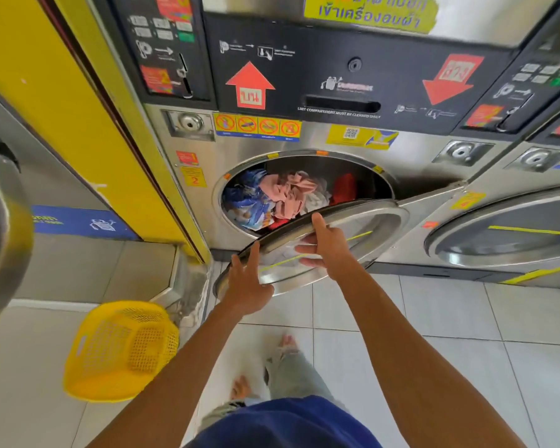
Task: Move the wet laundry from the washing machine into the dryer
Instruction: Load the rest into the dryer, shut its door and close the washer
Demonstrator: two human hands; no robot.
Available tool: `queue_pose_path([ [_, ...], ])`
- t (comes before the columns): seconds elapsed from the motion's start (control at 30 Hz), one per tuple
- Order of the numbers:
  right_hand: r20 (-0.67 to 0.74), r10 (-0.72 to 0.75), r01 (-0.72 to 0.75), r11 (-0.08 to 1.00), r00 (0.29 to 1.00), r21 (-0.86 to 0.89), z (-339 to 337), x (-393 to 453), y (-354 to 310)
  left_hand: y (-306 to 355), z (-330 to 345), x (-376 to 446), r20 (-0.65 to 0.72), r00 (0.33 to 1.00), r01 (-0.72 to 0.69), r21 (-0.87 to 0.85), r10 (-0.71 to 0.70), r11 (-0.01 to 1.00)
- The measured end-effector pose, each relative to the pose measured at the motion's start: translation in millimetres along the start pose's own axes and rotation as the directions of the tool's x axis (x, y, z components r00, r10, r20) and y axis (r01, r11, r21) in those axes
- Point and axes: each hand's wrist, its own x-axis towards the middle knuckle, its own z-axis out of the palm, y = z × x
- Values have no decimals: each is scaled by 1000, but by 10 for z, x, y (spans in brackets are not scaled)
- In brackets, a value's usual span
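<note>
The steel dryer (304, 137) stands in front of me with its round drum full of laundry (282, 198): blue patterned, pink, white and red pieces. Its round glass door (362, 227) hangs partly open, hinged on the right. My left hand (246, 279) touches the door's lower left rim with straight fingers. My right hand (324, 244) lies flat on the glass, its thumb pointing up over the door's upper rim.
An empty yellow laundry basket (120, 350) lies tilted on the tiled floor at the left. A second dryer (505, 231) with a shut door stands to the right. A yellow wall panel (65, 108) and another machine's round edge (0, 227) are at the left.
</note>
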Motion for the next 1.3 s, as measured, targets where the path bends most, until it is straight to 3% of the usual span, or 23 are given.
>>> queue_pose_path([
  [0.23,50,-9,9,1000,999,3,377,436,-404,219,-576,598,-11,998,59,-72,-59,996],
  [0.4,49,-14,12,999,999,42,511,873,-657,403,-887,1025,1,998,58,-7,-58,998],
  [0.53,11,20,-21,995,1000,100,632,1082,-847,215,-891,1544,-95,995,17,0,-17,1000],
  [0.63,30,14,-18,989,999,149,668,1163,-940,429,-1115,1392,-57,998,15,-41,-17,999],
  [0.77,110,-66,57,995,992,83,789,1194,-949,384,-1216,1535,-50,998,45,-63,-48,997],
  [0.93,65,-97,98,995,993,-24,1032,1248,-790,251,-1256,1739,-83,993,84,-49,-88,995],
  [1.07,72,-121,126,990,990,-60,1290,1258,-639,86,-1337,1891,-66,996,62,5,-62,998],
  [1.2,-6,-252,251,965,968,-81,1588,1296,-386,-228,-1370,2117,-169,986,-16,-4,15,1000],
  [1.3,10,-286,282,939,958,-195,1796,1433,-170,-406,-1363,2261,-190,981,-27,68,39,997],
])
